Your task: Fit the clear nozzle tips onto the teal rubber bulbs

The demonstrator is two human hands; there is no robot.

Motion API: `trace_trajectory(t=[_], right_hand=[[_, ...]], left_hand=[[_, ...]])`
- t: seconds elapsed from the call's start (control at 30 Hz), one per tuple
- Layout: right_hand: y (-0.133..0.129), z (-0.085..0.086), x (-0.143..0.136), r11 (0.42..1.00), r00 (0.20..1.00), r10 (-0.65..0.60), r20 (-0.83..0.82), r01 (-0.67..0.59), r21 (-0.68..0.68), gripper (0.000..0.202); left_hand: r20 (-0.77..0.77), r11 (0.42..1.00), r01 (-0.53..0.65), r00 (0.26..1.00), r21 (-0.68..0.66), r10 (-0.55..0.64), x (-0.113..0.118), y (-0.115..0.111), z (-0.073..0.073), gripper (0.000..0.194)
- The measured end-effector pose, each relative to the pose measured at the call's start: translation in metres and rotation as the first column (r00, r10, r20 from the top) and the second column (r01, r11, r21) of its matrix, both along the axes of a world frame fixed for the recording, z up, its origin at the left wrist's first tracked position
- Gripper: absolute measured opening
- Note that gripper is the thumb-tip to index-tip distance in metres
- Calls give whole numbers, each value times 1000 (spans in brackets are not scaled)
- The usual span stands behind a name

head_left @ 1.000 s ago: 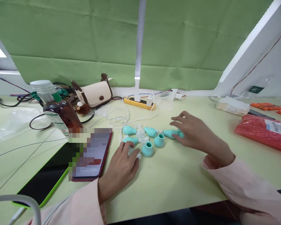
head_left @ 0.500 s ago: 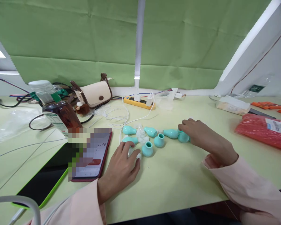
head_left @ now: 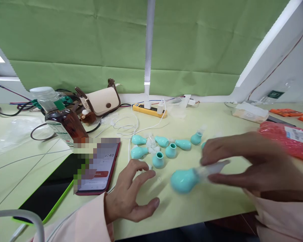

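Pinched by its clear nozzle, a teal bulb syringe [head_left: 183, 180] is in my right hand [head_left: 257, 164], raised over the front of the table with the bulb pointing left. Blur smears this hand a little. My left hand [head_left: 131, 191] is open above the tabletop, thumb and fingers apart and holding nothing. Just beyond it stand two teal bulbs [head_left: 158, 160] with their round mouths facing up. Other teal bulbs [head_left: 183, 144] lie behind them around some clear plastic tips [head_left: 153, 144]. Another bulb with a clear tip [head_left: 196, 137] rests behind my right hand, which partly hides one more teal piece.
Two phones [head_left: 98, 171] lie left of my left hand, near a dark brown bottle [head_left: 65, 124]. Farther back are a cream bag [head_left: 103, 102], white cables and a yellow power strip [head_left: 149, 110]. At right lies a red bubble-wrap package [head_left: 280, 137].
My right hand has taken a bulb syringe from the right of the group and brought it nearer to me. My left hand has drawn back from the small clear pieces, its fingers spreading.
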State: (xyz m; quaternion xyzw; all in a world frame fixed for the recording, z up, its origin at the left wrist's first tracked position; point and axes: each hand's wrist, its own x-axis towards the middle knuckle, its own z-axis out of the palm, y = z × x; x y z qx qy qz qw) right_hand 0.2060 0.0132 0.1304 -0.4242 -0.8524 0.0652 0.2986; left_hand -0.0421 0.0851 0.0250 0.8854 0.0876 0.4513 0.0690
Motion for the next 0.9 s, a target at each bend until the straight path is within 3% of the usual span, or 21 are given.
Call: trace_trajectory(t=[0.07,0.1,0.2,0.3,0.43,0.53,0.67,0.8,0.83,0.9], right_hand=[[8,-21,-24,985,975,161,-155,-169,-37,16],[13,-33,-35,981,953,188,-237,-196,-10,15],[22,-64,-61,966,847,254,-466,-196,171,19],[23,-78,-70,976,816,212,-537,-149,158,21],[24,-82,-67,993,888,114,-446,-94,67,3],[28,-85,-63,993,924,84,-374,-109,-46,19],[31,-93,-65,967,877,38,-478,-153,-205,31],[36,-94,-68,936,759,-151,-633,-97,-339,46],[39,-91,-68,938,756,-179,-630,-61,-341,47],[48,-79,-65,969,833,-161,-529,31,-247,46]], left_hand=[[-15,993,69,997,-94,-71,0,-1,-1,47],[-39,985,81,995,-154,-88,0,-2,0,50],[-164,939,21,983,-345,-82,2,-6,3,45],[-321,882,-50,940,-469,-117,4,-10,7,21],[-422,838,-145,900,-526,-110,5,-14,7,19],[-436,841,-173,896,-513,-81,5,-15,7,22],[-452,852,-172,888,-494,-83,6,-13,7,21],[-467,886,-107,875,-451,-132,6,-9,8,16],[-467,889,-96,873,-447,-140,6,-9,8,15],[-469,884,-112,874,-453,-129,6,-8,7,15]])
